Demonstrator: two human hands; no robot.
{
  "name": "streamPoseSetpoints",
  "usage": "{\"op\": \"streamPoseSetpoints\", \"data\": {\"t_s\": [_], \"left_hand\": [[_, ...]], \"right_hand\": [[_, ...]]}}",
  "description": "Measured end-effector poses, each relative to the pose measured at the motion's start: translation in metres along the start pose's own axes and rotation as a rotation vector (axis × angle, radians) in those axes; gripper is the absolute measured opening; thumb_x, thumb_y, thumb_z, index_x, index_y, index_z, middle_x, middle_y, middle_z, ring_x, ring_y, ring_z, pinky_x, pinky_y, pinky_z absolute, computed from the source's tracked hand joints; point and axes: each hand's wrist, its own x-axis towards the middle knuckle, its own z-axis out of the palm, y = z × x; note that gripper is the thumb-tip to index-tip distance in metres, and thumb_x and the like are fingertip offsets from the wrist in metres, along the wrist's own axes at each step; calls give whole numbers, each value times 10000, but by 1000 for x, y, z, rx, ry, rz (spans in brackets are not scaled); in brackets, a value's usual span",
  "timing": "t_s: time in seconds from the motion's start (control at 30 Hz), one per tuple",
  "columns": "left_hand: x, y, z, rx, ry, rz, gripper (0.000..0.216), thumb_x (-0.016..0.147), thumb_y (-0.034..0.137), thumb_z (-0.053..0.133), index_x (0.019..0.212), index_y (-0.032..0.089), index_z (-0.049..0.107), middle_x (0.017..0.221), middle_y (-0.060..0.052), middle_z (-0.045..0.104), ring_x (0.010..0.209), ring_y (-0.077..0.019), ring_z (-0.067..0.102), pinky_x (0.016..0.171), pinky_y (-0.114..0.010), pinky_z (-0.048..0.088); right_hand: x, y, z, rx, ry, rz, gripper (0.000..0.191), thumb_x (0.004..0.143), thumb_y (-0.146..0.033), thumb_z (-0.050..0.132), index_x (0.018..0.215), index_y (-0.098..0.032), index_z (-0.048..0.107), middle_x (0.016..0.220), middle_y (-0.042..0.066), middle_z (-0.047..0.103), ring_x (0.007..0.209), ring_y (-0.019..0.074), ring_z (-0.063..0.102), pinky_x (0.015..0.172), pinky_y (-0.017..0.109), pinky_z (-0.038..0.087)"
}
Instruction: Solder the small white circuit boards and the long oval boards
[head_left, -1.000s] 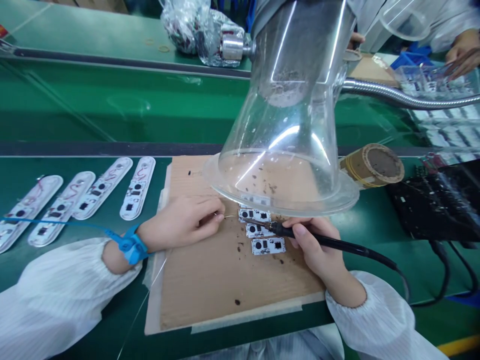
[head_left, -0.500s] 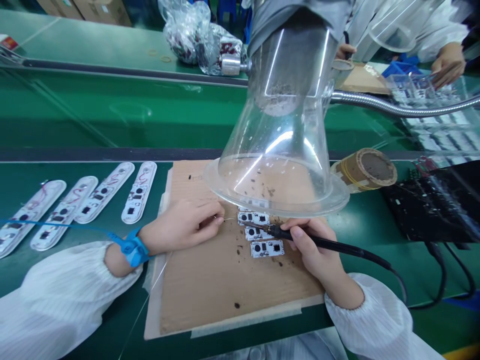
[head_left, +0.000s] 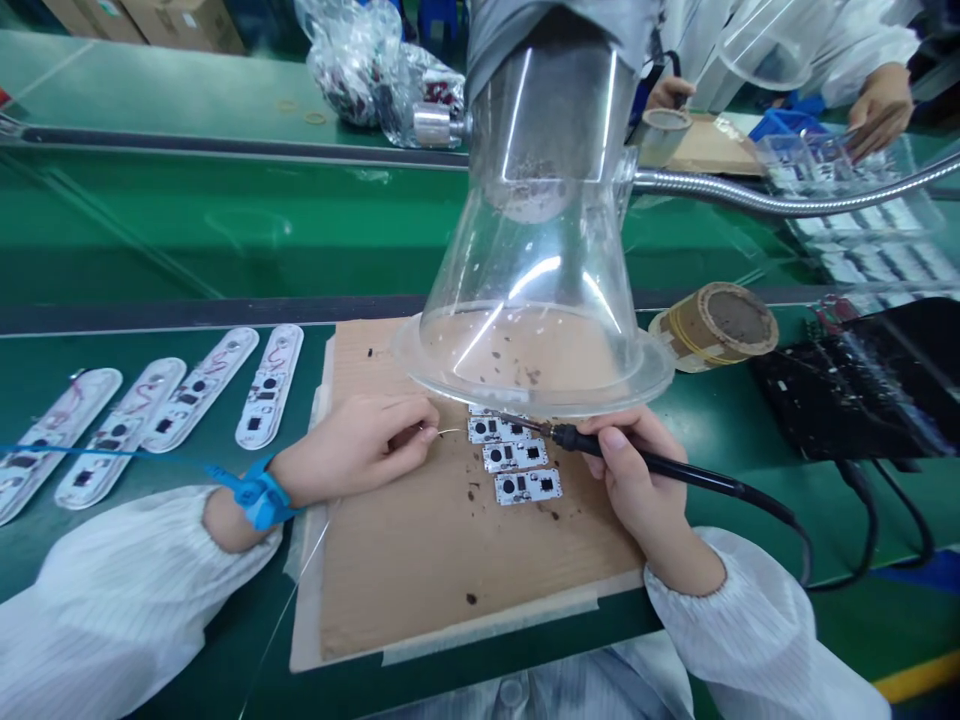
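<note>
My left hand point(head_left: 358, 447) rests on a brown cardboard mat point(head_left: 420, 560), fingers pinched on a thin solder wire point(head_left: 444, 432) whose end points right. A blue wrist strap point(head_left: 259, 493) circles that wrist. My right hand point(head_left: 637, 475) grips a black soldering iron point(head_left: 652, 462), its tip just above the top of three small white circuit boards point(head_left: 514, 458) lying in a column on the mat. The boards sit between both hands. A clear funnel-shaped fume hood point(head_left: 536, 290) hangs directly over them and hides the mat's far part.
Several long white oval boards point(head_left: 180, 395) lie in a row at the left on the green bench. A tape roll point(head_left: 716, 322) and a black tray point(head_left: 862, 385) sit to the right. A metal flexible hose point(head_left: 787, 200) runs right. Another person's hands point(head_left: 877, 105) work at the far right.
The soldering iron tip has risen from the middle board to the top one. My left hand and the wire have stayed near the top board. The camera has shifted slightly.
</note>
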Motion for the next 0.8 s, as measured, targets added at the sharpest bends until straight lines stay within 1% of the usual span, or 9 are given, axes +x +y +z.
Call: {"op": "streamPoseSetpoints", "data": {"t_s": [0.07,0.2,0.37,0.5,0.57,0.67,0.7,0.8], "left_hand": [[0,0,-1,-14,-14,-23,228,1051,268,479,880,197,612,703,27,617,561,-121,499,590,-257,354],[2,1,-3,-28,-30,-28,223,1034,256,482,850,199,595,714,19,636,589,-127,537,608,-255,370],[2,1,-3,-16,-7,-5,221,1043,254,488,859,195,595,706,24,615,580,-120,517,603,-252,372],[0,0,-3,-23,-4,6,237,1065,282,484,878,194,600,726,17,615,604,-122,526,605,-253,379],[-1,-1,-3,-29,11,4,233,1068,313,505,892,194,600,710,28,575,596,-120,511,595,-249,381],[-2,-1,-3,-14,36,-16,201,1055,331,539,921,196,603,688,50,504,572,-114,484,576,-241,384],[-3,-2,-3,-5,36,-28,199,1056,332,537,928,196,604,687,51,499,567,-114,486,570,-239,384],[-5,-1,-2,22,23,-75,243,1074,369,513,926,198,603,669,50,498,543,-120,492,543,-241,382]], "right_hand": [[2,-2,1,38,25,-3,291,1085,-526,658,993,-258,725,702,-3,614,560,173,543,496,299,400],[4,-6,2,112,51,-33,255,1083,-492,686,977,-263,728,648,-29,562,525,155,499,490,296,369],[7,-9,2,127,102,-60,263,1070,-502,694,952,-269,728,634,-28,535,512,158,489,471,306,361],[14,-9,-5,133,205,-91,257,1060,-498,692,931,-276,712,694,-14,557,512,157,495,457,318,349],[20,-6,-16,130,263,-138,223,1056,-460,703,938,-271,714,700,-19,549,517,156,510,464,321,357],[27,-1,-42,60,375,-221,192,1062,-428,703,970,-260,719,678,-34,531,512,145,519,485,318,379],[28,2,-52,33,427,-235,187,1065,-429,700,989,-259,718,714,-27,549,523,138,526,497,318,390],[25,9,-80,-42,568,-265,182,1069,-442,696,1086,-260,702,906,10,603,603,130,583,550,330,430]]}}
